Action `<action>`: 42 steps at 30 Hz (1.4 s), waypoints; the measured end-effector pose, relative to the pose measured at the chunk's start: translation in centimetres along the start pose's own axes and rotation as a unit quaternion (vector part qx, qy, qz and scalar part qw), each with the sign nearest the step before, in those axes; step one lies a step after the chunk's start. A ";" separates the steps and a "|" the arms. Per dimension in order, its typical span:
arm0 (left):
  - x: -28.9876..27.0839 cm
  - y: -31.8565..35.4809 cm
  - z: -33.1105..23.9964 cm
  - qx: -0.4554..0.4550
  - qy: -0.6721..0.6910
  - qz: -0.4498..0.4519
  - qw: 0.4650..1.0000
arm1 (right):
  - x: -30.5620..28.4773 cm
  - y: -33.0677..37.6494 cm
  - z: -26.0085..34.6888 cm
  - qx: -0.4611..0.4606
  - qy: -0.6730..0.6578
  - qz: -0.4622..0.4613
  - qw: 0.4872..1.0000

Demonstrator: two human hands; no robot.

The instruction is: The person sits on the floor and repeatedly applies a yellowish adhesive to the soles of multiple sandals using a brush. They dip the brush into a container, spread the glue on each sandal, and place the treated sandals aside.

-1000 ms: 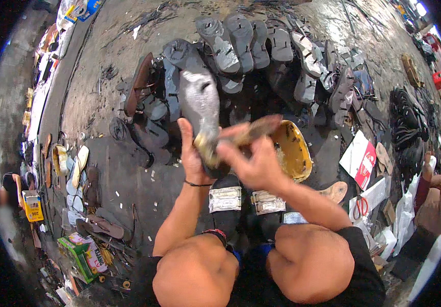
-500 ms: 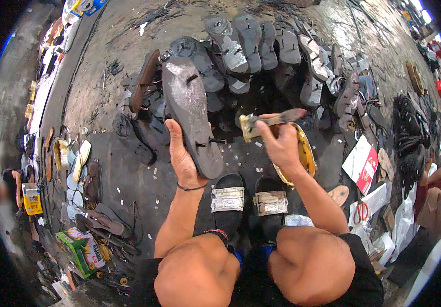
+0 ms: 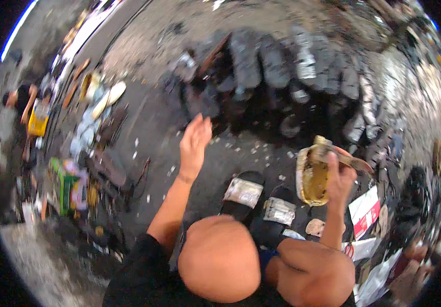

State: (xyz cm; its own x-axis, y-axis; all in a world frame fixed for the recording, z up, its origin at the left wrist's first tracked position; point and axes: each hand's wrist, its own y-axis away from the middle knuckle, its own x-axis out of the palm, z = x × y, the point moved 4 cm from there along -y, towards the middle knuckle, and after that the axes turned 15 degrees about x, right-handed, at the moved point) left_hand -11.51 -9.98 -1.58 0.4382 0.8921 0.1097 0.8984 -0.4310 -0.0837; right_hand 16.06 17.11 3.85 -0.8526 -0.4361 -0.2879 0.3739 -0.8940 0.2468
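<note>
Pinching a brush (image 3: 357, 163) between thumb and fingers of the right hand (image 3: 340, 178), at the far right rim of the yellow tub (image 3: 300, 176), contact being unclear; extending an empty left hand (image 3: 195, 145), fingers straight, well left of the tub, near dark sandals (image 3: 272, 61) lying beyond it. Seeing pale patches (image 3: 306, 61) on some, judging the work partly done, but not being able to tell through blur how much is left. Working over a dark floor (image 3: 151, 138) strewn with pale scraps (image 3: 136, 141) left of the tub, with rough ground (image 3: 148, 51) farther beyond, a red-and-white card (image 3: 364, 212) to its right and a green box (image 3: 62, 187) far to its left.
</note>
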 end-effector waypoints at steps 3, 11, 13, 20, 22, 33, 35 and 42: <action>-10.9 14.6 -1.6 0.030 -0.515 0.127 0.847 | -4.4 0.0 -4.8 -0.026 0.251 -0.092 0.963; -20.5 36.1 -0.4 -0.359 -0.487 0.175 0.777 | -5.6 1.4 -6.4 -0.047 0.258 -0.080 0.962; -19.7 34.7 0.6 -0.303 -0.427 0.127 0.842 | -8.3 0.8 -8.1 -0.077 0.310 -0.026 0.947; -7.8 12.7 -3.2 0.155 -0.397 0.220 0.877 | -9.4 3.2 -9.5 0.068 0.499 -0.021 0.864; -8.2 9.5 -0.9 0.233 -0.382 0.269 0.853 | -7.2 4.7 -7.8 0.049 0.454 0.066 0.887; -7.7 15.7 4.1 -0.043 -0.306 0.016 0.951 | -8.3 7.2 -7.0 0.141 0.287 0.140 0.937; -6.8 14.7 6.8 -0.021 -0.296 -0.038 0.954 | -5.9 6.8 -4.0 0.152 0.234 0.159 0.947; -8.5 3.4 10.1 -0.042 -0.536 0.011 0.843 | -0.1 6.3 -0.8 0.143 0.001 0.230 0.962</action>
State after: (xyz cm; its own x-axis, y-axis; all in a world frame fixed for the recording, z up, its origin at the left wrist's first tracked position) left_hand -12.44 -17.62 -12.76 0.2182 0.4734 -0.8534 0.9089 -0.4171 0.0010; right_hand 18.81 11.47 4.66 -0.6200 -0.7797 -0.0877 0.5959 -0.5407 0.5938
